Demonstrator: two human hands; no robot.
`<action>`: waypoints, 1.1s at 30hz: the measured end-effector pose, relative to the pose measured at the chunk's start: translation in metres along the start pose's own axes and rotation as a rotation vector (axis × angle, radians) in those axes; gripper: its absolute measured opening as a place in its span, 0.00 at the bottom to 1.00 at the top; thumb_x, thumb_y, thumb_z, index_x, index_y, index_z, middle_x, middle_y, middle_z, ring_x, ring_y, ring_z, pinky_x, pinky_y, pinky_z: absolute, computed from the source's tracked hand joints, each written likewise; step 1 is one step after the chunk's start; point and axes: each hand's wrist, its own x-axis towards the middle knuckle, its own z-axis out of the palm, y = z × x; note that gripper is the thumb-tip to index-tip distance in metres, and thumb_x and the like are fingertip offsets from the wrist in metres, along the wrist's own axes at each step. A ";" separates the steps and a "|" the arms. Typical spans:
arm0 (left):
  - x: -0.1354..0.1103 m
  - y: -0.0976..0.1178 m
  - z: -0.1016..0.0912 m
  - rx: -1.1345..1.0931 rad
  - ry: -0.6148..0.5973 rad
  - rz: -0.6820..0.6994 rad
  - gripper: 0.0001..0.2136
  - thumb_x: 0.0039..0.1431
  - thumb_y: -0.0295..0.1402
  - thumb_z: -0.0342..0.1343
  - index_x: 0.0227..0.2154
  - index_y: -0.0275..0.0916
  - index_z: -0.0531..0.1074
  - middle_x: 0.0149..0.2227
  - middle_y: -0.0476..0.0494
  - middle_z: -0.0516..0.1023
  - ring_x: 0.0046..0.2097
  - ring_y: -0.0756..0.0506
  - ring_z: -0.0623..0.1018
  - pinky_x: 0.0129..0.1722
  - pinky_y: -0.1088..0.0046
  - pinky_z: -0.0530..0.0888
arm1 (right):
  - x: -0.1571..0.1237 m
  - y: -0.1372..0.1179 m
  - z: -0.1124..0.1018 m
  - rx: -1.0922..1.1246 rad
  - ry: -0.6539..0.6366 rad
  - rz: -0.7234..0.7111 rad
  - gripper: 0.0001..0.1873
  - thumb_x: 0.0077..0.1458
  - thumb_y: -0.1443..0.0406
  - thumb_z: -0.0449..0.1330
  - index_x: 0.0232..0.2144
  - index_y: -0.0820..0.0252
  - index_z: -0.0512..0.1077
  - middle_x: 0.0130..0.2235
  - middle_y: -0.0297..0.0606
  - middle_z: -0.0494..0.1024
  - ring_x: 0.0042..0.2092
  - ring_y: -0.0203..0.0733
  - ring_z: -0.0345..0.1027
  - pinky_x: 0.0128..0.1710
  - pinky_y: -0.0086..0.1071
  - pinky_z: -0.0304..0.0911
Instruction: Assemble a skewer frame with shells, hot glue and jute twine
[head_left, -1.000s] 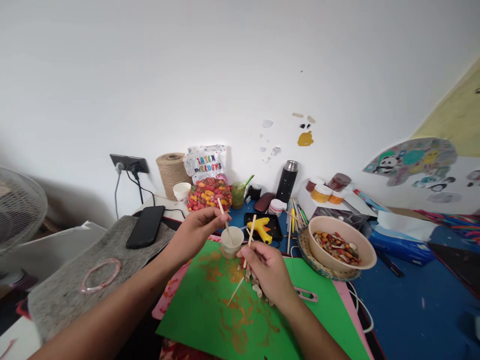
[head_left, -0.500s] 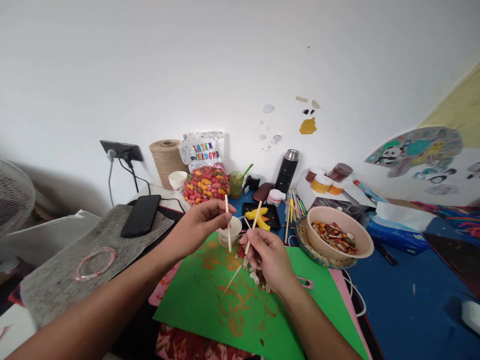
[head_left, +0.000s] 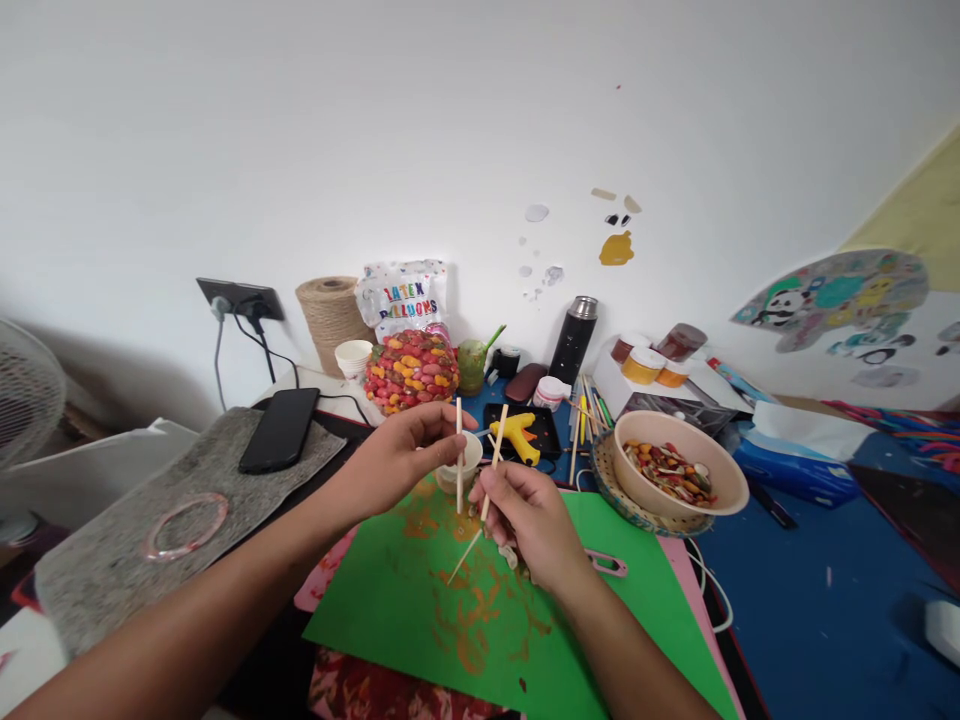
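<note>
My left hand (head_left: pixel 421 445) pinches a short pale wooden stick (head_left: pixel 460 470) upright between thumb and fingers. In my right hand (head_left: pixel 532 515) a similar wooden stick (head_left: pixel 496 445) leans with its top to the right. The two sticks are apart. Behind the left stick stands a pale paper cup (head_left: pixel 469 455), partly covered by my fingers. A thin pointed stick (head_left: pixel 463 560) shows below the right hand, over a green sheet (head_left: pixel 390 600) smeared with orange-brown. Small pale pieces (head_left: pixel 508 553) lie under the right hand, mostly hidden.
A yellow glue gun (head_left: pixel 517 432) rests on a black tray beyond my hands. To the right, a bowl (head_left: pixel 739 495) of coloured shell-like pieces sits on a woven mat. A balloon bag (head_left: pixel 411 370), twine spool (head_left: pixel 330 315) and black flask (head_left: pixel 576 340) line the wall; a phone (head_left: pixel 279 430) lies left.
My right hand has moved left with its stick, bringing it closer to the left stick and more upright. My left hand has shifted slightly, still holding its stick.
</note>
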 end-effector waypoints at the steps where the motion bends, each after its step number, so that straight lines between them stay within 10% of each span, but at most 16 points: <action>1: 0.000 0.000 0.000 0.003 0.005 0.001 0.15 0.62 0.44 0.65 0.44 0.40 0.76 0.35 0.46 0.80 0.38 0.44 0.78 0.40 0.67 0.72 | 0.000 0.000 0.000 0.002 -0.002 0.001 0.28 0.58 0.40 0.65 0.29 0.60 0.78 0.19 0.28 0.68 0.18 0.29 0.55 0.16 0.24 0.46; 12: 0.000 0.005 -0.010 -0.056 0.201 0.092 0.11 0.62 0.42 0.65 0.41 0.41 0.79 0.27 0.52 0.73 0.30 0.47 0.71 0.32 0.71 0.69 | 0.001 0.003 -0.003 -0.014 0.078 -0.038 0.31 0.58 0.38 0.64 0.27 0.60 0.76 0.17 0.27 0.65 0.18 0.30 0.56 0.17 0.24 0.49; 25: -0.011 0.030 -0.023 -0.225 0.424 0.312 0.06 0.63 0.35 0.66 0.41 0.43 0.82 0.29 0.51 0.74 0.31 0.49 0.70 0.31 0.74 0.68 | 0.003 -0.003 0.014 -0.571 -0.046 -0.199 0.27 0.68 0.47 0.58 0.23 0.58 0.75 0.21 0.32 0.70 0.25 0.36 0.60 0.27 0.31 0.51; 33: -0.013 0.028 -0.011 -0.133 0.166 0.205 0.10 0.63 0.38 0.64 0.43 0.40 0.79 0.29 0.51 0.73 0.30 0.50 0.68 0.30 0.74 0.66 | 0.000 -0.003 0.023 -1.201 -0.126 -0.130 0.23 0.68 0.54 0.61 0.22 0.57 0.76 0.22 0.34 0.75 0.25 0.38 0.63 0.28 0.34 0.43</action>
